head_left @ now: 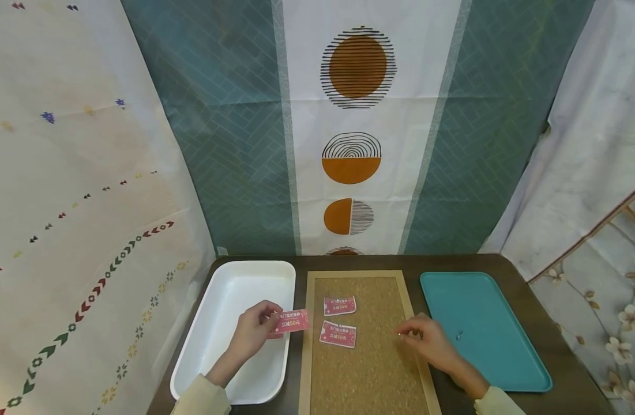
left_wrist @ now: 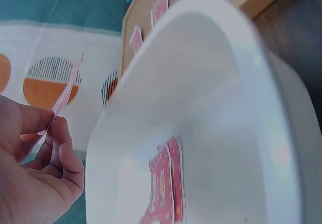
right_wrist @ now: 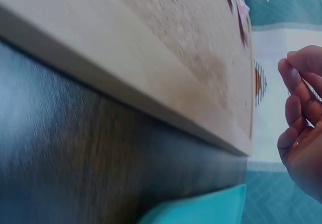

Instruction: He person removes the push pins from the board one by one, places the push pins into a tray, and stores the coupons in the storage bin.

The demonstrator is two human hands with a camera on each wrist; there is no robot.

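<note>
My left hand [head_left: 255, 328] pinches a pink coupon card [head_left: 292, 321] by its left end, above the right side of the white tub [head_left: 239, 396]. In the left wrist view the card is seen nearly edge-on between thumb and fingers. Over the right part of the cork board [head_left: 369, 374], my right hand [head_left: 428, 343] has thumb and index fingertip pressed together on what looks like a tiny pin, mostly hidden. Two more coupons, an upper card [head_left: 340, 306] and a lower card [head_left: 338, 335], lie one below the other on the board, each with a small pin at its top edge.
Inside the white tub lie overlapping pink coupons [left_wrist: 163, 189]. At the right stands a teal tray [head_left: 499, 346] with a few tiny metal pins [head_left: 459, 335]. The board's raised wooden frame [right_wrist: 126, 68] sits on the dark table [right_wrist: 100, 153]. A patterned curtain [head_left: 234, 144] hangs behind.
</note>
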